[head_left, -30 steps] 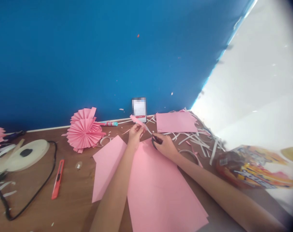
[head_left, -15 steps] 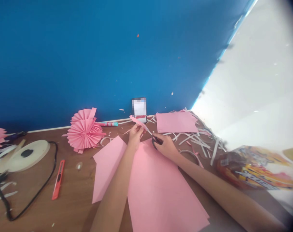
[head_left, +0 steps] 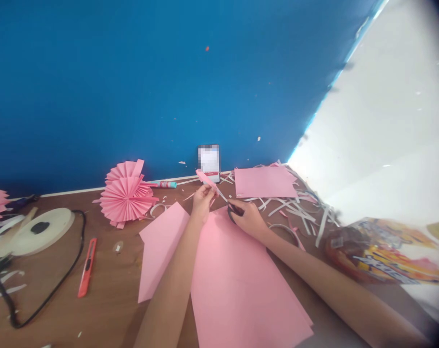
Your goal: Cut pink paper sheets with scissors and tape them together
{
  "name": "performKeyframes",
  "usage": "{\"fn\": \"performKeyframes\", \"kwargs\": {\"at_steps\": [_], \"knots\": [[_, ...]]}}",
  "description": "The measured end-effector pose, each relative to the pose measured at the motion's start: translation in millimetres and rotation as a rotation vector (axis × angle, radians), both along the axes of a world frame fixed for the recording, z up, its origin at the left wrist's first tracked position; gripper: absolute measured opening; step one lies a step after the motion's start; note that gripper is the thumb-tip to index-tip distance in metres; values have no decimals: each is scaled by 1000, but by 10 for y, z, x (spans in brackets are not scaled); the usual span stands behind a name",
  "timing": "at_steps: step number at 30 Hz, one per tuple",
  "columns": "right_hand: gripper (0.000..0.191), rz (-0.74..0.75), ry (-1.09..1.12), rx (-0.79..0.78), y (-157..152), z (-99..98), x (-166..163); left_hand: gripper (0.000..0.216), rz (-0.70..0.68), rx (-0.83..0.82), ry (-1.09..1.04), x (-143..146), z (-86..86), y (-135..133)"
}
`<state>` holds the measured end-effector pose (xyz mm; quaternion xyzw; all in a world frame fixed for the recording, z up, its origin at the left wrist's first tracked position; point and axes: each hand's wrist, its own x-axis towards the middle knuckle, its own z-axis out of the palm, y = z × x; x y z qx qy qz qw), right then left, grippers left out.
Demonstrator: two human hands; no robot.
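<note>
My left hand pinches a small folded strip of pink paper and holds it up near the blue wall. My right hand grips black-handled scissors, and their blades reach up to the pink strip. Both hands hover over a large pink sheet lying on the brown table. A second pink sheet lies beside it under my left forearm.
Pink paper fans stand at the back left, with a glue stick beside them. A red utility knife, a tape roll and a black cord lie left. Paper strips, another pink sheet and a snack bag sit right.
The hands have barely moved; the pink strip is tilted slightly differently and the view has shifted a little.
</note>
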<state>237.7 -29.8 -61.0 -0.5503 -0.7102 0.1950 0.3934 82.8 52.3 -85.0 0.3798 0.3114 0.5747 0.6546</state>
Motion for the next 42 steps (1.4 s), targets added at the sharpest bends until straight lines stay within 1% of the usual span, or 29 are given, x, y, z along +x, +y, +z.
{"fn": "performKeyframes", "kwargs": {"at_steps": [4,12,18,22,25,30,36,42], "knots": [[28,11,1,1,-3,13,3,24,5,-1,-9,3,15,-2],[34,35,13,-3,22,-26,19,25,-13,-33,-8,-4,55,-18],[34,14,-21,-4,14,-18,28,25,-28,-6,-3,-9,35,-17],[30,1,-46,-7,-7,17,32,23,-24,-12,-22,-2,39,-17],[27,1,-69,-11,-16,27,29,26,6,-28,-38,4,53,-14],[27,11,-103,-20,-8,7,20,26,138,-19,-45,-5,48,17],[28,15,-88,-18,-11,2,24,25,85,-8,-56,-18,18,27],[30,37,-53,-44,-13,14,22,25,108,-5,-47,-7,19,15]]}}
